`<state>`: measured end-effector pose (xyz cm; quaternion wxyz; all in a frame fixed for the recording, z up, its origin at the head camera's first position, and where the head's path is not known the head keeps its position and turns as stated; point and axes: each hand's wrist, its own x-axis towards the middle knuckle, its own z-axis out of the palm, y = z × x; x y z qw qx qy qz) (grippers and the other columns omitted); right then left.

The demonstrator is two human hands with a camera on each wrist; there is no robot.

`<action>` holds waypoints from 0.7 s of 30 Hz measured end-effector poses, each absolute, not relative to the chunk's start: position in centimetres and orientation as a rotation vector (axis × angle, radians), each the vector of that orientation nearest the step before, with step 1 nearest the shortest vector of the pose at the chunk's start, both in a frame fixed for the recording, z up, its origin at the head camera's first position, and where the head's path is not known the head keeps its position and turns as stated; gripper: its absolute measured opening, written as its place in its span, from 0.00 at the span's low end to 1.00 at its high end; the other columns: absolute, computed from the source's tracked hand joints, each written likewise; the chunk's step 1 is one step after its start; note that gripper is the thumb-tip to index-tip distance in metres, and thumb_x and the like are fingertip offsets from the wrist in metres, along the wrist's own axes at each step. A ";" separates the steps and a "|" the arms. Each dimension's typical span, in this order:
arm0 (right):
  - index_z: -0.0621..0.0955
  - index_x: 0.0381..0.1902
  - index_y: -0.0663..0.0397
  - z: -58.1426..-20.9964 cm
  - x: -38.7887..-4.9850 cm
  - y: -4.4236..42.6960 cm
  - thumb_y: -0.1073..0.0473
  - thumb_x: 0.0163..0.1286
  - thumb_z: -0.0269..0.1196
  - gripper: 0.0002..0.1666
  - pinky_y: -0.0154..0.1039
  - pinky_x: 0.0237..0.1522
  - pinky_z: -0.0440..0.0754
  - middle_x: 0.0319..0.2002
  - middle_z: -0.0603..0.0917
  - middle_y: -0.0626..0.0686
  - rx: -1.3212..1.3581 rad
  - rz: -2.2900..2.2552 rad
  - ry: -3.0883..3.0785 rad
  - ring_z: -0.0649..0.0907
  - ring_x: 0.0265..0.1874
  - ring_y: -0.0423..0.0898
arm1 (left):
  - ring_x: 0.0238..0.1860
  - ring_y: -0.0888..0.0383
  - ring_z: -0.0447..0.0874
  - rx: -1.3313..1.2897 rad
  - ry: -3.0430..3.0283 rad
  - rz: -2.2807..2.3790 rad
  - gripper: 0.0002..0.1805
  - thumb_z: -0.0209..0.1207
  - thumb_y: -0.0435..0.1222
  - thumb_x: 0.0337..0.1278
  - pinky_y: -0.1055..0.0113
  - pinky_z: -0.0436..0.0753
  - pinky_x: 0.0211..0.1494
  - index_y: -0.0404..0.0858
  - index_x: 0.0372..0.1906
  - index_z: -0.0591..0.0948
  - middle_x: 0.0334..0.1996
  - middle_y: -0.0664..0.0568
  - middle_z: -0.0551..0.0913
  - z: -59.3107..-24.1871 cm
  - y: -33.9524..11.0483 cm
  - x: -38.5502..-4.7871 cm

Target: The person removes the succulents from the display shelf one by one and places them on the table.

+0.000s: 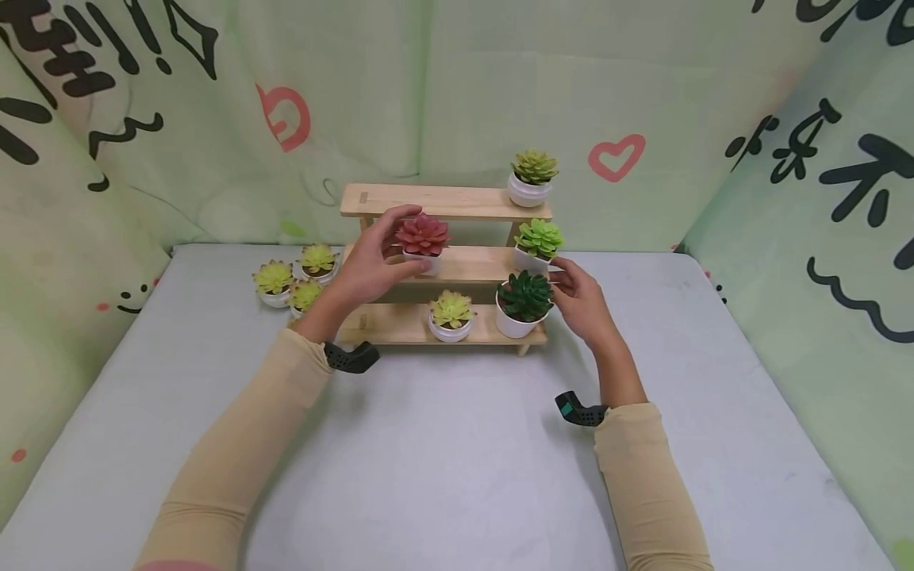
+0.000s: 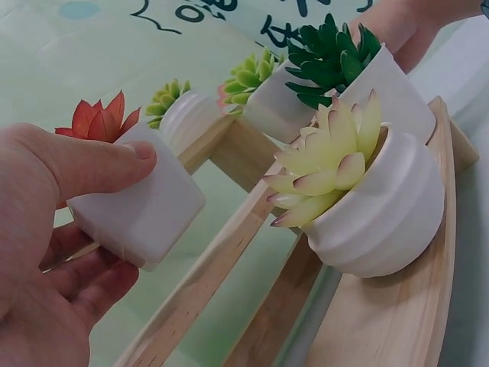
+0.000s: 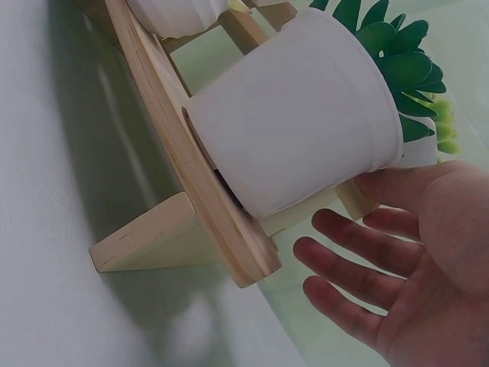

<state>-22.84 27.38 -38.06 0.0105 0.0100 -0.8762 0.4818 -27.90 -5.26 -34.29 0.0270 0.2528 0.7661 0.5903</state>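
Observation:
My left hand [image 1: 374,266] grips a white square pot with a red succulent [image 1: 423,235] at the middle shelf; in the left wrist view the thumb lies across the white pot [image 2: 141,202]. At the right end of the stand, my right hand [image 1: 581,301] is beside a light green succulent [image 1: 539,238] and a dark green one [image 1: 525,296]. The right wrist view shows its fingers [image 3: 359,267] spread near the dark green plant's white pot [image 3: 298,115]; whether the thumb touches a pot, I cannot tell.
The three-tier wooden stand [image 1: 428,202] bears a yellow-green succulent [image 1: 534,168] at top right and a pale yellow one [image 1: 451,310] on the bottom shelf. Several yellow succulents [image 1: 274,277] stand left of it on the white table [image 1: 443,460]. Printed green cloth hangs behind.

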 end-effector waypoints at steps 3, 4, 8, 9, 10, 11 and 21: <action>0.60 0.73 0.59 -38.1 -22.9 27.5 0.59 0.75 0.52 0.31 0.54 0.67 0.72 0.63 0.74 0.67 0.037 1.507 -2.730 0.75 0.63 0.59 | 0.60 0.52 0.76 0.773 2.384 1.818 0.41 0.70 0.35 0.51 0.54 0.77 0.65 0.48 0.70 0.64 0.62 0.48 0.73 -34.2 -5.5 -27.9; 0.60 0.73 0.59 -38.1 -22.9 27.5 0.59 0.75 0.52 0.31 0.54 0.67 0.72 0.63 0.74 0.67 0.038 1.510 -2.730 0.75 0.63 0.60 | 0.60 0.52 0.76 0.770 2.393 1.815 0.41 0.70 0.36 0.51 0.55 0.77 0.65 0.48 0.70 0.64 0.62 0.49 0.73 -34.2 -5.5 -27.9; 0.60 0.72 0.59 -38.2 -22.9 27.5 0.60 0.75 0.52 0.31 0.54 0.66 0.72 0.63 0.74 0.67 0.043 1.512 -2.734 0.75 0.63 0.60 | 0.59 0.53 0.76 0.761 2.408 1.810 0.41 0.69 0.35 0.51 0.55 0.77 0.65 0.48 0.70 0.64 0.62 0.49 0.73 -34.1 -5.8 -27.9; 0.60 0.72 0.60 -38.2 -22.9 27.5 0.60 0.75 0.52 0.31 0.54 0.66 0.73 0.63 0.74 0.67 0.044 1.509 -2.733 0.75 0.63 0.60 | 0.59 0.53 0.76 0.758 2.417 1.802 0.41 0.69 0.35 0.52 0.55 0.77 0.65 0.48 0.70 0.63 0.62 0.49 0.73 -34.1 -5.9 -27.9; 0.60 0.72 0.60 -38.2 -22.9 27.5 0.61 0.75 0.52 0.31 0.54 0.66 0.73 0.63 0.74 0.67 0.044 1.506 -2.733 0.76 0.63 0.60 | 0.59 0.53 0.76 0.759 2.419 1.802 0.41 0.69 0.35 0.52 0.55 0.77 0.65 0.48 0.70 0.63 0.62 0.49 0.73 -34.1 -5.9 -27.8; 0.60 0.72 0.60 -38.2 -22.9 27.5 0.61 0.75 0.52 0.30 0.54 0.66 0.73 0.62 0.74 0.67 0.045 1.503 -2.731 0.76 0.63 0.60 | 0.59 0.53 0.76 0.763 2.417 1.807 0.41 0.69 0.35 0.52 0.55 0.77 0.65 0.48 0.70 0.63 0.62 0.49 0.73 -34.1 -6.0 -27.8; 0.60 0.72 0.61 -38.1 -22.8 27.4 0.61 0.75 0.52 0.30 0.55 0.65 0.73 0.62 0.74 0.68 0.056 1.497 -2.729 0.76 0.62 0.60 | 0.59 0.52 0.76 0.788 2.386 1.859 0.40 0.68 0.32 0.53 0.55 0.76 0.66 0.45 0.70 0.64 0.61 0.47 0.74 -34.0 -7.0 -27.7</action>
